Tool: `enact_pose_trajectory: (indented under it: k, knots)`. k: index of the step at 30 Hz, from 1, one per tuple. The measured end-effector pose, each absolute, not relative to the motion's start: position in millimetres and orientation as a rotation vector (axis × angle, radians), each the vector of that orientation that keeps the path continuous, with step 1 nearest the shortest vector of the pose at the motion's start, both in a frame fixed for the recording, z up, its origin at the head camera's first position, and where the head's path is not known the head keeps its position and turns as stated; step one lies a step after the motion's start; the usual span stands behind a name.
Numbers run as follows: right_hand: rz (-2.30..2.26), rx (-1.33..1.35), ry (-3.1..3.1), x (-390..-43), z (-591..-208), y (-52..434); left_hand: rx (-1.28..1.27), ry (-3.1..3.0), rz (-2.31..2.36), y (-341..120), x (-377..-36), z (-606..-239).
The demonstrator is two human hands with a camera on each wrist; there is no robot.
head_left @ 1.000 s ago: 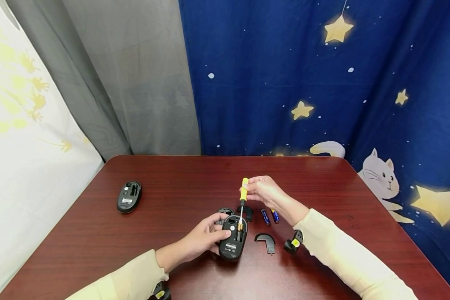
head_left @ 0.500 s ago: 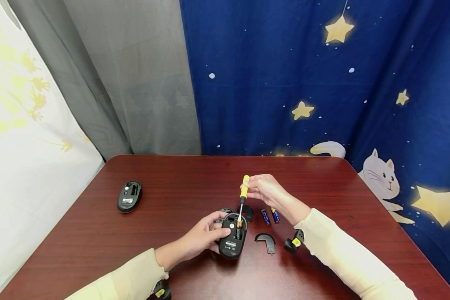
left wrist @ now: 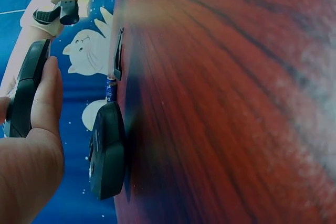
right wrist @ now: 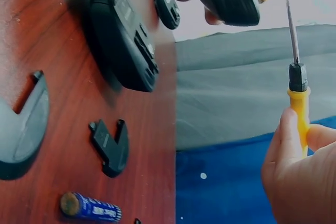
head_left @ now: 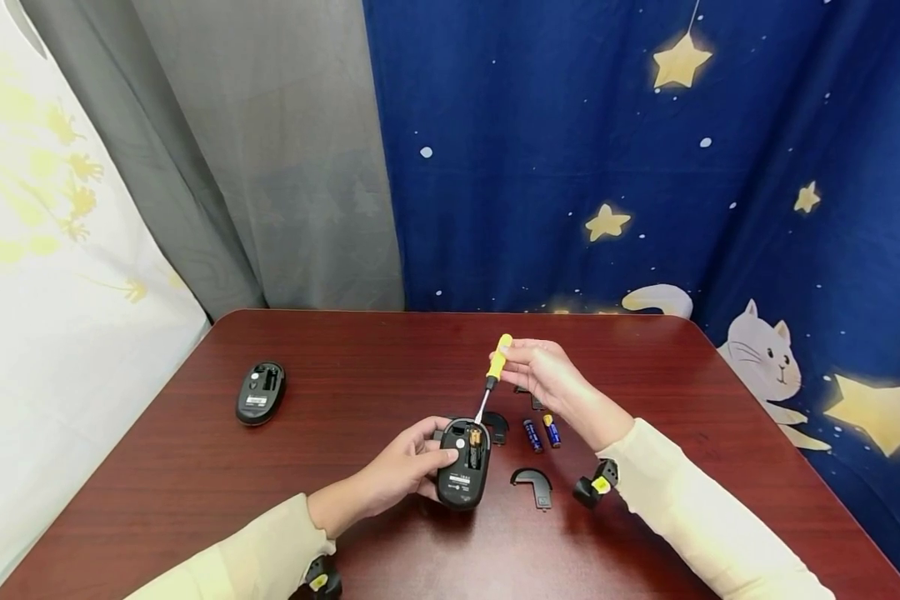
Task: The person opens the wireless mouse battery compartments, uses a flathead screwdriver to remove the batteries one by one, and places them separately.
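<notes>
Head view: left hand (head_left: 397,473) grips the upturned mouse (head_left: 462,463) at mid-bench, cover off, one battery seated; right-hand fingers (head_left: 528,367) pinch the screwdriver (head_left: 492,377); two batteries (head_left: 541,433) lie beside it.

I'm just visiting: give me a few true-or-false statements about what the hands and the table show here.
1. The right hand holds a yellow screwdriver. True.
2. The left hand holds a battery. False: it grips a black mouse, underside up.
3. Two blue batteries lie on the table. True.
4. A second mouse lies at the table's right edge. False: it lies to the left.
</notes>
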State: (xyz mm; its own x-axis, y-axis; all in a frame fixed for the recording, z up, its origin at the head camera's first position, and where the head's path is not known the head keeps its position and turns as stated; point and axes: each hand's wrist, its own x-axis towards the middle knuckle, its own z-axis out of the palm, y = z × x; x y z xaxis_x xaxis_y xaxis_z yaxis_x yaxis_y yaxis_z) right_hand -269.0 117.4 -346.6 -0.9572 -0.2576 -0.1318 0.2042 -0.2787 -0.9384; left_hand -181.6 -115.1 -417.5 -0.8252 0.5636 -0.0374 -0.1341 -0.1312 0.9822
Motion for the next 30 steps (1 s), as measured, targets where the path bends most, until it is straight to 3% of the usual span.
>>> enact_pose_trajectory:
  k: [16, 30]
  knots:
    - [-2.368, -0.078, 1.713, -277.3, -333.5, 157.4, 0.458, 1.678, 2.015, -117.2, -179.7, -418.8]
    - [-2.301, 0.088, 1.895, -300.6, -343.1, 209.0, 0.450, 1.698, 2.023, -118.9, -178.7, -415.0]
